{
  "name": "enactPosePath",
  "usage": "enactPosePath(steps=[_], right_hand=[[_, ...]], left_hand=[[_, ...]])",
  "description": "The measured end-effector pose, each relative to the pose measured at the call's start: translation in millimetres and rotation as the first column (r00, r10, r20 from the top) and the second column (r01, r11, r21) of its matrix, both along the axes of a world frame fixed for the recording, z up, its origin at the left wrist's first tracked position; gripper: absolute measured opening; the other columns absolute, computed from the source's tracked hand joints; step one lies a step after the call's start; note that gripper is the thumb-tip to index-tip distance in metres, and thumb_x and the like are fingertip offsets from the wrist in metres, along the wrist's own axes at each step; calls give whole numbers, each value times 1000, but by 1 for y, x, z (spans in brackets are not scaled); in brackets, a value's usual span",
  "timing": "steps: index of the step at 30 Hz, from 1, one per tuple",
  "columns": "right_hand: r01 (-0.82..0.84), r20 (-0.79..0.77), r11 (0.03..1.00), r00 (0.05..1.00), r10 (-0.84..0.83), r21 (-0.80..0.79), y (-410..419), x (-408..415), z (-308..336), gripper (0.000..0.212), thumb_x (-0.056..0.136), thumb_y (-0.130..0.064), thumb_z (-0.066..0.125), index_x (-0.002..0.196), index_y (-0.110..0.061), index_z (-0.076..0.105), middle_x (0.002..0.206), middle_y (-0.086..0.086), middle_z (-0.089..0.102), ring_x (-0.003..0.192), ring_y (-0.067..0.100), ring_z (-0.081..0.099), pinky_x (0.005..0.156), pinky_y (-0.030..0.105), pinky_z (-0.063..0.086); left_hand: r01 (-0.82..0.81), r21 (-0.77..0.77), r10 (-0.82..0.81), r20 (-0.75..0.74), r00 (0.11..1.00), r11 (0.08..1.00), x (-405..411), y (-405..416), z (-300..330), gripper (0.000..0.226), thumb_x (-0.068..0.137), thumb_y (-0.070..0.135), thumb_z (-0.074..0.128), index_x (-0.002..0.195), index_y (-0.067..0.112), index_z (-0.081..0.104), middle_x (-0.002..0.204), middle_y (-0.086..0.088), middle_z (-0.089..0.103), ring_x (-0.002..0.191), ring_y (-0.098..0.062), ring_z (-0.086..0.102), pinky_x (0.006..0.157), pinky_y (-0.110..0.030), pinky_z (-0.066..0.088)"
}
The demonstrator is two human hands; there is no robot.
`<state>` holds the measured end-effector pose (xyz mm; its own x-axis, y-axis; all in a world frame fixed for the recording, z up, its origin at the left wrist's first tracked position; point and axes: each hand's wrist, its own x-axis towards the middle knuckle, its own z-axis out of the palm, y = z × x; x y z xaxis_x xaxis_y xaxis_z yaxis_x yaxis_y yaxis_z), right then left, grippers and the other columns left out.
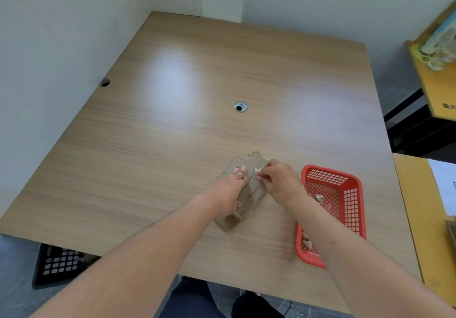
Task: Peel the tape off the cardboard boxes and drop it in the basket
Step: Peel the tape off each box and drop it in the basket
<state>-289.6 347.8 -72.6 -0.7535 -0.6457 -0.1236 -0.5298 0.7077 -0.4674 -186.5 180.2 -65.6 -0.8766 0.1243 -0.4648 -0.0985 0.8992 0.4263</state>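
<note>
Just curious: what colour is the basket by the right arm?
Red basket, seen from the head view.

Matt brown cardboard boxes [249, 189] — glossy wood-grain table [197, 95] — red plastic basket [355, 194]

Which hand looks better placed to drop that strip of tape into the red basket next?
The right hand, probably. It already pinches the tape at the cardboard box, and the red basket lies just to its right. The left hand rests flat on the box, steadying it.

white walls [74, 34] | wooden table [197, 83] | grey floor [14, 280]
</note>
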Motion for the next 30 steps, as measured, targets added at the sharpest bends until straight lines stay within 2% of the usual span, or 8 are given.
enactPosePath(steps=[3, 6, 9, 12, 16, 21, 27, 30], right_hand=[[-93, 26, 993, 995, 92, 75, 2, -5, 7, 22, 92, -8, 64, 108, -15, 78, 99, 3, 63, 95, 26, 63, 79, 37, 51], [6, 41, 999, 999, -8, 54, 1, -6, 11, 38, 93, -16, 69, 131, -21, 68, 98, 0, 64, 99, 23, 62, 87, 37, 49], [28, 19, 995, 999, -30, 92, -1, -3, 7, 23, 96, -28, 67, 117, -20, 75, 105, 1, 61, 97, 24, 62, 85, 39, 50], [74, -18, 994, 997, -73, 78, -3, 3, 4, 18, 98, -29, 63, 105, -17, 75, 107, 1, 62, 96, 25, 62, 81, 38, 50], [175, -65, 981, 983, -170, 81, -10, 2, 6, 16, 103, -27, 54, 102, -15, 66, 102, 5, 65, 96, 30, 62, 77, 38, 47], [405, 0, 914, 914, -405, 5, -12, -7, 10, 11, 105, -25, 51, 103, -18, 59, 93, 7, 71, 91, 32, 63, 77, 42, 50], [256, 67, 967, 965, -255, 8, -10, -4, 11, 12, 86, -8, 71, 82, -19, 70, 95, 2, 66, 89, 26, 63, 82, 43, 54], [216, 78, 976, 973, -216, 14, -8, -7, 10, 2, 86, -17, 77, 87, -18, 79, 101, 0, 68, 92, 24, 65, 85, 41, 54]], left_hand=[[8, -2, -8, -1, 1000, 1000, -1, 0, 0, 80, 99, 15, 62, 162, 8, 12, 170, -1, -13, 157, -16, -5, 124, -27, 11], [6, -2, -6, 5, 1000, 1000, -2, 2, 2, 82, 99, 14, 62, 162, 7, 10, 170, -1, -13, 157, -16, -4, 124, -28, 12], [19, -32, -19, 11, 1000, 999, -3, 2, 3, 82, 99, 16, 63, 162, 7, 12, 170, -3, -12, 157, -17, -3, 126, -34, 15], [27, -53, -26, 18, 1000, 998, -4, 2, 3, 82, 99, 18, 62, 162, 7, 11, 170, -3, -13, 157, -18, -3, 125, -38, 19], [33, -70, -31, 22, 999, 997, -4, 3, 3, 83, 99, 17, 62, 162, 6, 10, 170, -3, -13, 157, -18, -2, 125, -39, 22], [30, -71, -28, 29, 999, 997, -5, 3, 2, 82, 100, 18, 61, 162, 7, 9, 170, -1, -14, 157, -16, -3, 124, -43, 24], [38, -69, -37, 26, 999, 997, -5, 1, -1, 84, 99, 17, 63, 162, 7, 9, 170, -2, -13, 157, -17, -3, 125, -41, 23], [42, -68, -41, 18, 999, 997, -5, 1, -2, 83, 99, 17, 63, 162, 6, 11, 170, -3, -12, 157, -18, -2, 125, -38, 19]])
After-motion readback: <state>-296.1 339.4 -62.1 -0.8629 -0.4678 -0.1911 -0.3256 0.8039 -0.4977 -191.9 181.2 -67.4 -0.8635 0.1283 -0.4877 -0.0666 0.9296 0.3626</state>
